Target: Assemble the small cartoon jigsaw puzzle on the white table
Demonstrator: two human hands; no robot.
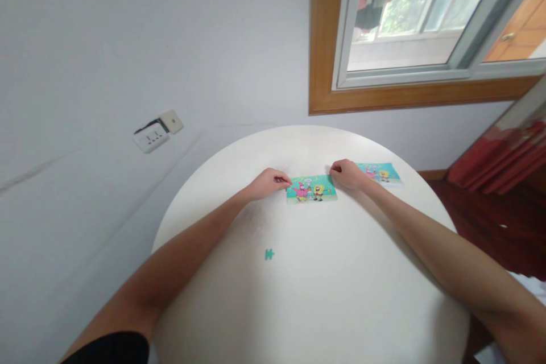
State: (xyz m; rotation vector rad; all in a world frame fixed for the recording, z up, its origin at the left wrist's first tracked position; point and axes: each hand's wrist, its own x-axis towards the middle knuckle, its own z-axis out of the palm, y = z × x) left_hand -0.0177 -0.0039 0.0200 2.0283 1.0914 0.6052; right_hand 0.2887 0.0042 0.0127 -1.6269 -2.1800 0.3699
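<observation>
A small cartoon jigsaw puzzle [311,189] with a teal background lies flat near the far side of a round white table [307,296]. My left hand [268,183] rests at the puzzle's left edge, fingers curled and pinching at that edge. My right hand [346,174] sits at the puzzle's top right corner, fingers curled with the tips on the corner. A second picture card [381,173] with the same cartoon lies just right of my right hand. One loose teal puzzle piece [269,254] lies alone nearer to me, left of centre.
The table stands against a white wall with a socket plate [156,131] at left. A wood-framed window [422,40] is up right. Dark red floor and red fabric [503,153] lie to the right of the table.
</observation>
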